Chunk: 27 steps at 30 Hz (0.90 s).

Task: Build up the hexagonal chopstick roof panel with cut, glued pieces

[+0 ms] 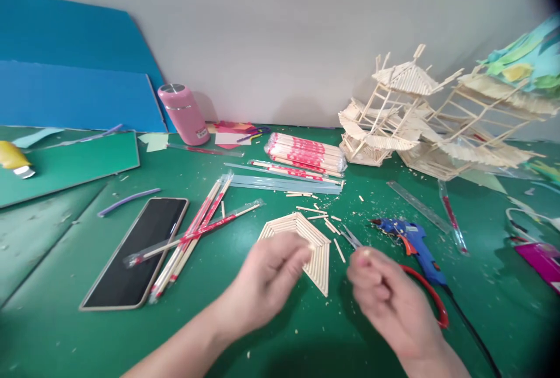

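A flat V-shaped panel of glued wooden sticks (317,249) lies on the green table (306,331). My left hand (269,279) is blurred by motion, its fingertips over the panel's near left edge; I cannot make out anything in it. My right hand (385,296) hovers just right of the panel with its fingers curled in, and nothing shows between them. It sits over red-handled scissors (431,293), whose blades point toward the panel. Short cut stick pieces (326,220) lie scattered around.
A blue glue gun (411,238), a clear ruler (417,206) and a stick pagoda model (411,115) are to the right. A phone (135,252), wrapped chopsticks (192,235), a chopstick pack (306,153), a pink bottle (184,114) and blue boards (74,74) stand left and behind.
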Each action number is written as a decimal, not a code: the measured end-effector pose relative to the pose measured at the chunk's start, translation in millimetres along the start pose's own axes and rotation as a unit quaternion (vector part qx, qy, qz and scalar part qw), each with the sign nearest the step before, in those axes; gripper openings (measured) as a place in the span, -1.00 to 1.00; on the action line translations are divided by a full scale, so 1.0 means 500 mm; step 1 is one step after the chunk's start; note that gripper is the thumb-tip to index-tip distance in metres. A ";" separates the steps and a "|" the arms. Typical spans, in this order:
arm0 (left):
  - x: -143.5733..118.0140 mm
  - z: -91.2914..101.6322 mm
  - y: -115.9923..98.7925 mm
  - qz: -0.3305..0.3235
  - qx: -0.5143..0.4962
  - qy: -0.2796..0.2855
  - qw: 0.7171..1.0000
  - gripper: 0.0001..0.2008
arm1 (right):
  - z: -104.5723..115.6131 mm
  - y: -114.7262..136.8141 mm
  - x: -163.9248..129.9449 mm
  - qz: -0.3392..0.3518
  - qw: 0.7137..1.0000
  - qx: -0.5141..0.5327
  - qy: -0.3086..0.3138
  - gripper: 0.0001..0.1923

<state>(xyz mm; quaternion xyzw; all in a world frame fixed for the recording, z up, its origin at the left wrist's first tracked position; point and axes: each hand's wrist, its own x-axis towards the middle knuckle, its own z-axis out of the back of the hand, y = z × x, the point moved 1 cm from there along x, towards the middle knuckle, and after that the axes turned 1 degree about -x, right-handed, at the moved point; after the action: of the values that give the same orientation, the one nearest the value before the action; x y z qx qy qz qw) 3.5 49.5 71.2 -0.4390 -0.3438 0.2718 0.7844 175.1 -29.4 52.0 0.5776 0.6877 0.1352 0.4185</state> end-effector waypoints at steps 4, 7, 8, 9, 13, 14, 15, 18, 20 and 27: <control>0.017 0.010 -0.002 0.063 -0.101 -0.096 0.988 -0.82 | 0.009 0.006 0.003 0.041 0.997 -0.059 -0.038 -0.81; 0.022 -0.013 0.011 0.174 -0.269 -0.024 0.947 -0.77 | 0.008 0.005 0.013 0.080 0.984 -0.148 -0.061 -0.82; 0.021 -0.020 0.017 0.203 -0.321 -0.017 0.925 -0.77 | 0.008 0.004 0.016 0.090 0.979 -0.167 -0.069 -0.83; 0.020 -0.026 0.022 0.225 -0.366 -0.012 0.903 -0.78 | 0.007 0.004 0.020 0.094 0.976 -0.181 -0.073 -0.83; 0.017 -0.037 0.034 0.247 -0.488 0.006 0.837 -0.83 | -0.004 0.000 0.028 0.106 0.967 -0.226 -0.057 -0.79; 0.017 -0.038 0.036 0.247 -0.505 0.014 0.827 -0.84 | -0.009 -0.001 0.029 0.113 0.963 -0.238 -0.051 -0.78; 0.016 -0.038 0.037 0.248 -0.519 0.022 0.818 -0.86 | -0.015 -0.001 0.029 0.121 0.960 -0.250 -0.046 -0.78; 0.015 -0.041 0.039 0.256 -0.549 0.041 0.795 -0.86 | -0.030 -0.003 0.032 0.149 0.946 -0.285 -0.038 -0.79; 0.013 -0.043 0.039 0.259 -0.551 0.042 0.792 -0.86 | -0.036 -0.002 0.035 0.164 0.937 -0.307 -0.031 -0.80; 0.008 -0.047 0.035 0.254 -0.495 0.046 0.829 -0.80 | -0.055 0.002 0.033 0.217 0.901 -0.373 -0.037 -0.84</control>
<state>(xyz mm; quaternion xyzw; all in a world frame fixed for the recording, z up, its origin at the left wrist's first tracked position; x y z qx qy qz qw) 21.9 48.9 48.1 -0.8525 -0.2720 0.2346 0.3797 156.1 -6.0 62.7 0.5185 0.4286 0.4481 0.5888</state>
